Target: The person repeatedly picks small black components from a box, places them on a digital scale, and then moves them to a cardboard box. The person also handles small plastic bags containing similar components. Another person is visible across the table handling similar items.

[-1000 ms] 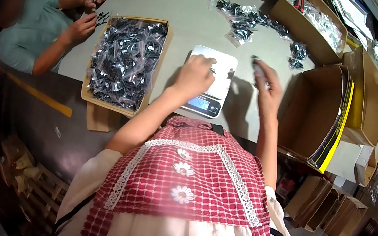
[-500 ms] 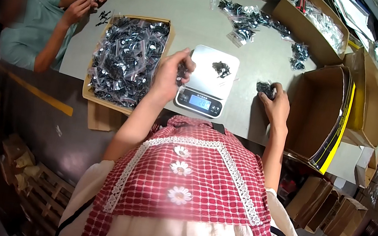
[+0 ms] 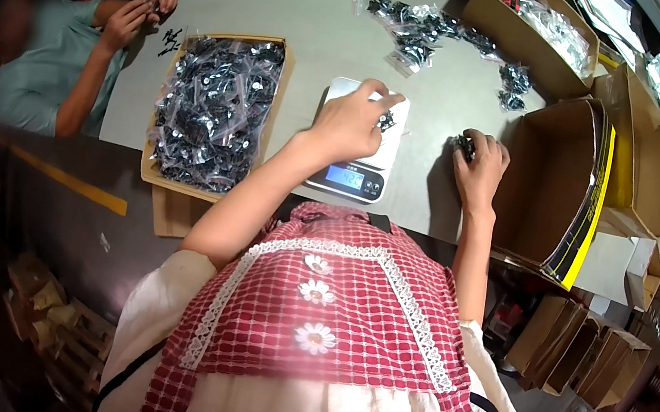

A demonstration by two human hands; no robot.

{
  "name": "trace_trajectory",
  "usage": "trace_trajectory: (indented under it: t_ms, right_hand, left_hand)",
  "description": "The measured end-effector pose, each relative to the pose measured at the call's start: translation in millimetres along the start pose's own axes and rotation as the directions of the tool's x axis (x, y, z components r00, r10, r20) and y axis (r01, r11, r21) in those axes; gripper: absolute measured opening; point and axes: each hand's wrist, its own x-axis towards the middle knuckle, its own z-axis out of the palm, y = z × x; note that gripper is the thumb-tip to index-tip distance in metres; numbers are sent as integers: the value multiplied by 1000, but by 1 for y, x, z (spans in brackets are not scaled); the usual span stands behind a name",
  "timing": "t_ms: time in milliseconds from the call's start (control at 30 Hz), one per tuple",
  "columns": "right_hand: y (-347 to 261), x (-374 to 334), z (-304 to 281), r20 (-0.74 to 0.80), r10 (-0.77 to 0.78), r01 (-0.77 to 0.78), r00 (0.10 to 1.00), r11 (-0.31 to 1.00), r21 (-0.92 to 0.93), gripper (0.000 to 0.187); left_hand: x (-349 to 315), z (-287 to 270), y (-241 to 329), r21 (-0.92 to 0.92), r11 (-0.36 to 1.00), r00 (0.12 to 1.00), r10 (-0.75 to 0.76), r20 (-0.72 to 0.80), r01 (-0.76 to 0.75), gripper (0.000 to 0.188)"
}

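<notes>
A white digital kitchen scale (image 3: 361, 178) stands on the table before me, its display lit. Small black parts (image 3: 387, 120) lie in a loose heap on its pan. Over that pan is my left hand (image 3: 350, 125), fingers bent down around some of the black parts; the hand covers much of the heap. To the right of the scale, close to the tabletop, my right hand (image 3: 482, 169) is closed on a dark clump of small black parts (image 3: 464, 146). Whether a clear bag wraps this clump is hard to make out.
Left of the scale, a shallow carton (image 3: 282, 85) is full of bagged black parts. Loose bagged parts (image 3: 416, 33) lie farther back. A deep open cardboard box (image 3: 538, 188) stands at the right. Across the left corner, a co-worker's hands (image 3: 130, 20) handle something small.
My left hand has moved right, from beside the scale to over its pan and the heap. The scale's reading has changed. My right hand stays near the same spot, still gripping the clump.
</notes>
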Motion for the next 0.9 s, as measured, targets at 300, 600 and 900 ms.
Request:
trace_trajectory:
  t_ms: [300,600,900]
  right_hand:
    - [-66,6,-9,-11,-67,63,998,841,537,43]
    - [9,-37,0,130,211,-184,969,964,-192,50]
    - [27,-50,-9,264,500,-496,825,414,763,22]
  left_hand:
    - [-16,18,-44,-245,947,937,-266,-227,210,24]
    - [-31,-34,-35,-897,-417,849,-413,331,147,29]
    - [-20,-19,-9,-910,350,958,-252,137,222,41]
